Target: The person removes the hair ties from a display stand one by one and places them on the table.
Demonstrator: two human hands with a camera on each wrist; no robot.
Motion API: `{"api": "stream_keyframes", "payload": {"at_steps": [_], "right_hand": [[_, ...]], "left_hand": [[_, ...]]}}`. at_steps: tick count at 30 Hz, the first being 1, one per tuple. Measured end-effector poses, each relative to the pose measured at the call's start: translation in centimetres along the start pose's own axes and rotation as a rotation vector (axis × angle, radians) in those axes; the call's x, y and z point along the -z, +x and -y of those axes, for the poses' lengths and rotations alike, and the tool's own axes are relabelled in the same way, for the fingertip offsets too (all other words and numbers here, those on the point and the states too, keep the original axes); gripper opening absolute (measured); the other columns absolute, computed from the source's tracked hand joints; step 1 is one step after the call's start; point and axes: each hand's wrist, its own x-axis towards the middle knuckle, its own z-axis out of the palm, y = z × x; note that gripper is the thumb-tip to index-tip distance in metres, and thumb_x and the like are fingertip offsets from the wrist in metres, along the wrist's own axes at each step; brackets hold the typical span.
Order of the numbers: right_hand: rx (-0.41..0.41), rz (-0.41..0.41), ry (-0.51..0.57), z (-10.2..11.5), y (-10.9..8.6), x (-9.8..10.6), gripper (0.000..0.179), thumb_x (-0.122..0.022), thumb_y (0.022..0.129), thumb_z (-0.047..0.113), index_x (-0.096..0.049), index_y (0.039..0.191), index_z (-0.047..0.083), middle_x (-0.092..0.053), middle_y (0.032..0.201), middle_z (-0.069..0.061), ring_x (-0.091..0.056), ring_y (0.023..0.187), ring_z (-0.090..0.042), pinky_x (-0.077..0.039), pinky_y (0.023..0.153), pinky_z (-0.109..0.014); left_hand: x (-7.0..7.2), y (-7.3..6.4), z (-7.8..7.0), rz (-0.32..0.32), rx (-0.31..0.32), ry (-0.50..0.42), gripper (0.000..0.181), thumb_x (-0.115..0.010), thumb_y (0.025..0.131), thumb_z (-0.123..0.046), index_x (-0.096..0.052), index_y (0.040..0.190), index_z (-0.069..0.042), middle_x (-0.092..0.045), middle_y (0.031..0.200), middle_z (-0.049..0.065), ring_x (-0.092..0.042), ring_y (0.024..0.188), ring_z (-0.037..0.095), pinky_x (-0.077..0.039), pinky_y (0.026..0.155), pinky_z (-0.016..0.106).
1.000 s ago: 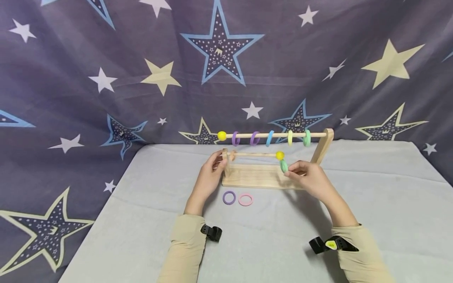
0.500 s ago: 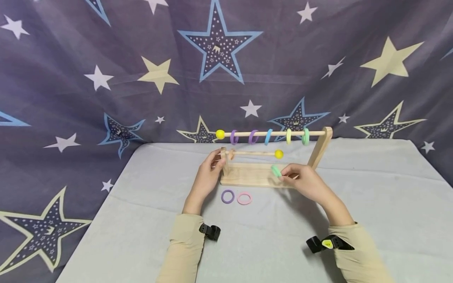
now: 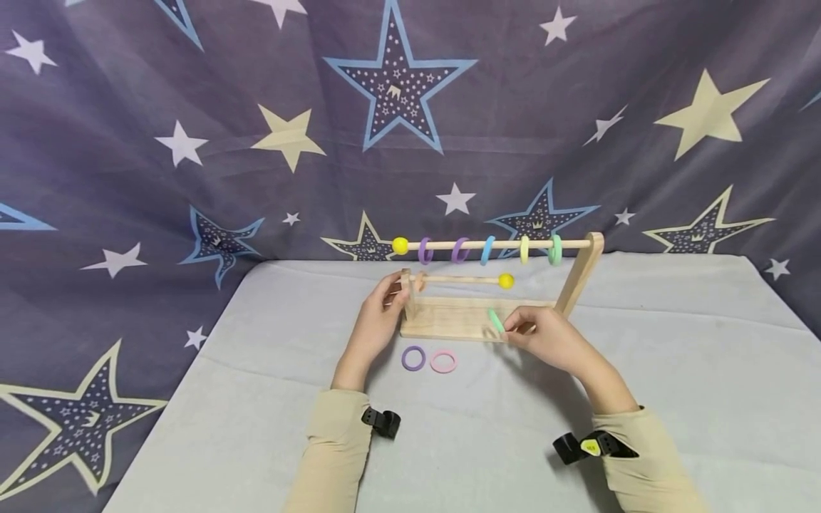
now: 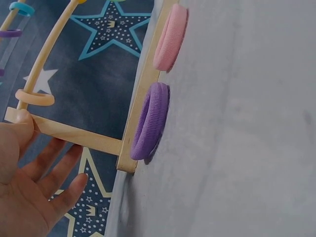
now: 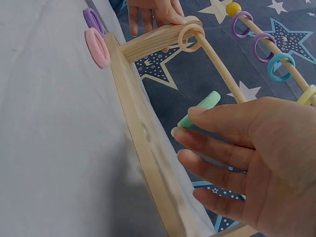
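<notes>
A: Ring in hand, where?
B: Mint-green round fabric-looking ring (image 3: 496, 320), right hand (image 3: 545, 333). Thumb and index finger pinch its near edge, other fingers apart from it. It's above the pale wooden base board (image 3: 442, 328), lower than the yellow ball (image 3: 506, 281) tipping the short wooden rod (image 3: 458, 279); not on the rod.
A: Handling?
B: My guess: light, soft, springy, hardly slippery, not fragile. Take the rim, leave the hole free.
A: Left hand?
B: Left hand (image 3: 380, 315) grips the short wooden post (image 4: 79, 133) at the left end, thumb one side, fingers the other.
A: Surface, room?
B: Desk (image 3: 487, 442) under pale grey cloth. Ribbed purple ring (image 4: 150, 121) and ribbed pink ring (image 4: 171, 37) lie just near of the board. Far side: dark star-print curtain (image 3: 346, 192).
</notes>
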Motion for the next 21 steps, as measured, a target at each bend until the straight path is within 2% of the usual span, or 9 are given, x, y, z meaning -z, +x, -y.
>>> {"api": "stream_keyframes", "payload": {"at_steps": [11, 21], "right_hand": [[0.062, 0.088, 0.002, -0.3, -0.1, -0.3, 0.003, -0.073, 0.087, 0.002, -0.07, 0.089, 0.003, -0.066, 0.082, 0.0, -0.06, 0.074, -0.014, -0.051, 0.064, -0.026], [0.098, 0.116, -0.031, -0.2, 0.1, -1.2, 0.004, -0.075, 0.086, 0.004, -0.072, 0.088, 0.006, -0.067, 0.08, 0.004, -0.059, 0.073, -0.011, -0.052, 0.065, -0.026]], "left_hand": [[-0.1, -0.1, -0.1, 0.001, 0.008, 0.004, 0.045, -0.053, 0.103, -0.027, -0.05, 0.144, -0.009, -0.062, 0.127, 0.019, -0.06, 0.116, 0.03, -0.047, 0.101, 0.043], [0.0, -0.1, -0.2, 0.001, 0.023, 0.017, 0.045, -0.053, 0.102, -0.029, -0.05, 0.143, -0.011, -0.062, 0.127, 0.017, -0.061, 0.116, 0.029, -0.047, 0.101, 0.041]]}}
